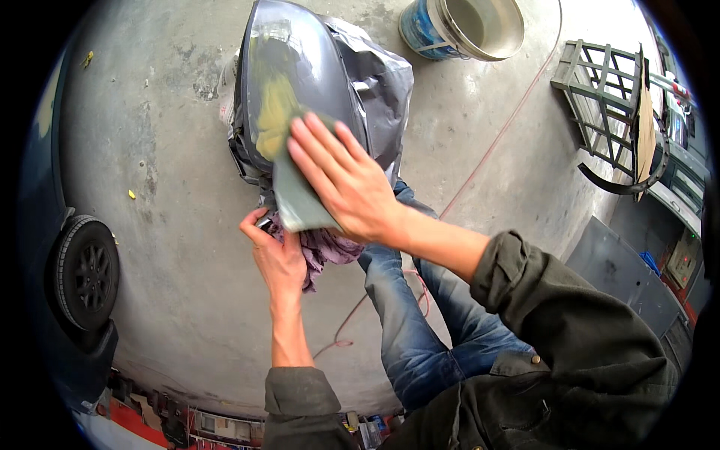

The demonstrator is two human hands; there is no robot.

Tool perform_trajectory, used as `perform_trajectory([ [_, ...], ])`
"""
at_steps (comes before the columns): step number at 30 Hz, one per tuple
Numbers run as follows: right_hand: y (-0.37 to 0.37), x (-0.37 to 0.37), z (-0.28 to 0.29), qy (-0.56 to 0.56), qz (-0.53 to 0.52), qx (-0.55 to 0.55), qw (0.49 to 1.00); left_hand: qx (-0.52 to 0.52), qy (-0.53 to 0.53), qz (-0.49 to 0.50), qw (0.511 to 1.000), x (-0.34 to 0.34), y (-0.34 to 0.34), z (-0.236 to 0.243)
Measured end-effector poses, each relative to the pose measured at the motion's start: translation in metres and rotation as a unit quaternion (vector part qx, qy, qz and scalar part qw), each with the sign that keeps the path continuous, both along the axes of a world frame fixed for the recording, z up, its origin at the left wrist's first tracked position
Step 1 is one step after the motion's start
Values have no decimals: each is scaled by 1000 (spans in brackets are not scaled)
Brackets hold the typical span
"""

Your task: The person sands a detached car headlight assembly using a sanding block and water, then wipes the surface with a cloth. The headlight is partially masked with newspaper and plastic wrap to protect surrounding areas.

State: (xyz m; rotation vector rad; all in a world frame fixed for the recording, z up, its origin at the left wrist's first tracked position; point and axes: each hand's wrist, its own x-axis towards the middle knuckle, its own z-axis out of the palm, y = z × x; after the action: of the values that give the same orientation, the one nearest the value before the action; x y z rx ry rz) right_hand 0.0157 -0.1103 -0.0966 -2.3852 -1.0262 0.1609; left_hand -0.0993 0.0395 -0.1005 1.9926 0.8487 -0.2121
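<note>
Covering a grey sheet (pixel 298 196), the right hand (pixel 341 176) apparently touches dark casing (pixel 300 56).

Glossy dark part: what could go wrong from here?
The right hand lies flat on a grey-green sheet by the yellowish patch; if abrasive, it might scratch the glossy dark part around it.

The red cord on the floor could trip the person and jolt the work.

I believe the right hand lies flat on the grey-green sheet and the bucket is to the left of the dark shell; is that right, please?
Not quite: the head view shows the bucket to the right of the dark shell. The right hand does lie flat on the grey-green sheet.
</note>
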Motion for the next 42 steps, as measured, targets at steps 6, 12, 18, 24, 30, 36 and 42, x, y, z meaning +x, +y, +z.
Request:
perform_trajectory([
  [6, 21, 36, 8, -6, 23, 20, 1000, 5, -42, 11, 999, -6, 0, -7],
  [12, -12, -14, 2, 2, 56, -15, 998, 13, -33, -9, 999, -3, 0, -4],
  [18, 28, 40, -2, -7, -5, 49, 999, 5, -29, 9, 1000, -2, 1, -9],
  [24, -10, 9, -7, -14, 60, -4, 998, 12, -44, 3, 999, -2, 0, -9],
  [30, 27, 46, -2, 9, -37, 57, 998, 2, 5, 10, 1000, 1, 0, -1],
  [36, -2, 24, -4, 4, 36, -3, 999, 12, -36, 3, 999, -6, 1, -6],
  [42, -1, 16, -7, -15, -4, 12, 1000, 2, -17, 6, 1000, 1, -1, -5],
])
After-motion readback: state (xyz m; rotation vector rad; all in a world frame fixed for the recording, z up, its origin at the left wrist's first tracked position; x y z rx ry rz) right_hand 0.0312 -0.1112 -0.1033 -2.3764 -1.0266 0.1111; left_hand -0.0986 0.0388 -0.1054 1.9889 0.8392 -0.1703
